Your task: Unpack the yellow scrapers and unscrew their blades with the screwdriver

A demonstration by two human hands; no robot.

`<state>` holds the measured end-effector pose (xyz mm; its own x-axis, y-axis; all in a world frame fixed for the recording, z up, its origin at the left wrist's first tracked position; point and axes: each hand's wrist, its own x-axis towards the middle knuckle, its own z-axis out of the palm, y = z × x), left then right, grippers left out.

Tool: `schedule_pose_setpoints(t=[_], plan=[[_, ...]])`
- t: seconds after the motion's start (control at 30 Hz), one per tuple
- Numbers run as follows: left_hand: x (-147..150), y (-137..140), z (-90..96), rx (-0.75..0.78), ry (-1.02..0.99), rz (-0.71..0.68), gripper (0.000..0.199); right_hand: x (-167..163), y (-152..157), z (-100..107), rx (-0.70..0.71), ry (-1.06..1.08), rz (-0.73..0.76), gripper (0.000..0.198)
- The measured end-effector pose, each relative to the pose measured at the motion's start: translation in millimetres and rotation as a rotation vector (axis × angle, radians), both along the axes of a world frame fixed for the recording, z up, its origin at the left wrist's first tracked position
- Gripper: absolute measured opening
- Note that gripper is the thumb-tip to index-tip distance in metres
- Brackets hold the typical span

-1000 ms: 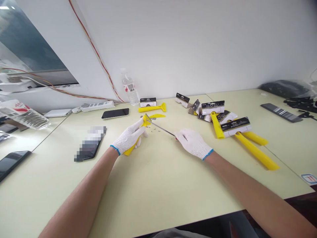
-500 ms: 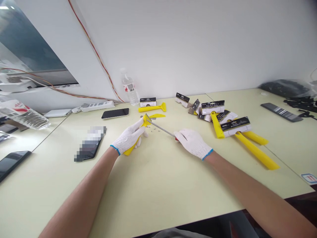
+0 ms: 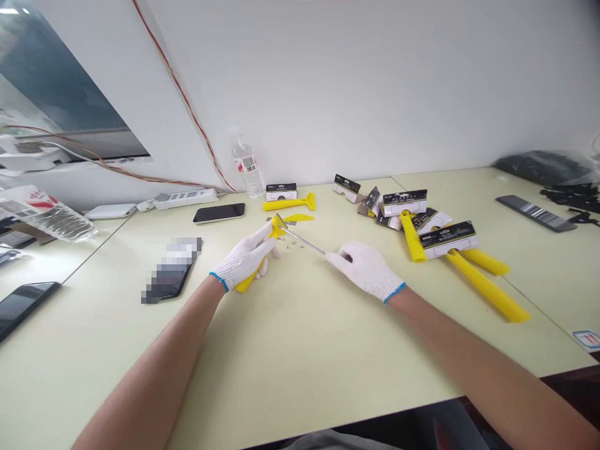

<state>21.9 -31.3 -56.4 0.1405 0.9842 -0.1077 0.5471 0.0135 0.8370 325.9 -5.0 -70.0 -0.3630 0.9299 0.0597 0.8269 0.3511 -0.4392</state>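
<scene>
In a white knitted glove, my left hand (image 3: pixel 245 255) is closed around a yellow scraper (image 3: pixel 278 227), its head pointing up and away and its handle showing below my fingers. My right hand (image 3: pixel 359 267), gloved too, grips a screwdriver (image 3: pixel 304 241) whose handle is hidden in my fingers. The shaft slants up to the left and its tip meets the scraper's head. Just behind lies a loose yellow piece (image 3: pixel 300 218) with thin grey blades by it. Several tiny screws (image 3: pixel 294 244) are scattered between my hands.
Packaged yellow scrapers (image 3: pixel 487 284) and black-and-white cards (image 3: pixel 405 202) lie to the right. Another scraper (image 3: pixel 289 204) is at the back. Phones (image 3: pixel 219 213) lie left, beside a water bottle (image 3: pixel 247 165) and a power strip (image 3: pixel 185 199). A dark plastic bag (image 3: pixel 539 167) sits far right.
The fingers of my right hand have shifted on the screwdriver, and its red handle no longer shows. My left hand keeps the scraper in nearly the same place.
</scene>
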Motion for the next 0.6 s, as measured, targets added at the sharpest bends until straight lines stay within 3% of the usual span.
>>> schedule_pose_setpoints(t=[0.13, 0.33, 0.5, 0.6], plan=[[0.5, 0.1, 0.3, -0.006, -0.059, -0.004, 0.052, -2.8, -2.9, 2.4, -0.005, -0.017, -0.055, 0.040], [0.8, -0.7, 3.4, -0.023, -0.040, -0.001, 0.050, 1.8, 2.0, -1.2, 0.055, -0.029, 0.074, 0.047], [2.5, -1.4, 6.6, -0.030, -0.058, -0.001, 0.051, -2.7, -1.5, -0.9, 0.018, -0.002, -0.060, 0.042], [2.5, -1.5, 5.9, -0.023, -0.057, 0.004, 0.054, -2.4, -1.6, -1.3, -0.011, 0.028, -0.068, 0.039]])
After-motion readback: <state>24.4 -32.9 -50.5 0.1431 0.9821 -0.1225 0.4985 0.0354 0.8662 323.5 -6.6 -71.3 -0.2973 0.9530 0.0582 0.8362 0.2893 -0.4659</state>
